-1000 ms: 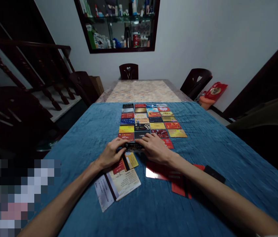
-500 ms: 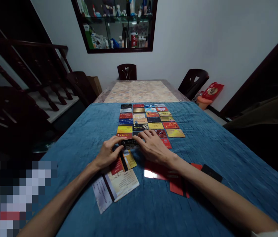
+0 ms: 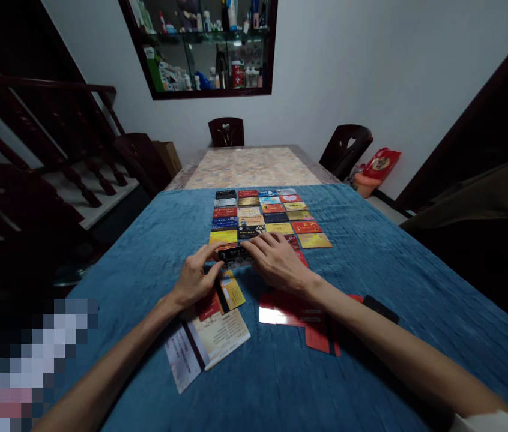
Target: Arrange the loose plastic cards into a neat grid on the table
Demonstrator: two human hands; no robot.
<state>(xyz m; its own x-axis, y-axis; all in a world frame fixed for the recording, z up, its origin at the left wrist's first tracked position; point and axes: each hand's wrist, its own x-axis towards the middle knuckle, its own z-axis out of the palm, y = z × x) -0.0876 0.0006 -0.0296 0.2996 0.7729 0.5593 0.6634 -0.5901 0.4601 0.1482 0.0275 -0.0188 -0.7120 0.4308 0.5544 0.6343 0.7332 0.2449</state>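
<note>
A black card [image 3: 235, 255] with pale print is held slightly tilted at the near edge of a grid of cards. Its left end is pinched between the thumb and forefinger of my left hand [image 3: 195, 275]. My right hand [image 3: 280, 259] grips the right end, its fingers curled over the top edge and hiding part of it. Beyond both hands lie rows of plastic cards in several colours, among them a yellow card [image 3: 279, 228] and a gold card [image 3: 314, 240]. Below my left hand are a yellow card with a dark stripe [image 3: 232, 291] and a large cream card [image 3: 224, 339].
Red cards [image 3: 283, 312] and a dark card [image 3: 381, 309] lie beside and under my right forearm. A blue cloth [image 3: 272, 384] covers the near table; its patterned far end [image 3: 254, 165] is uncovered. Dark chairs [image 3: 347, 150] stand around it.
The view has shifted a little, so the whole scene sits slightly further left. Both hands keep hold of the black card, which hardly moves against the grid.
</note>
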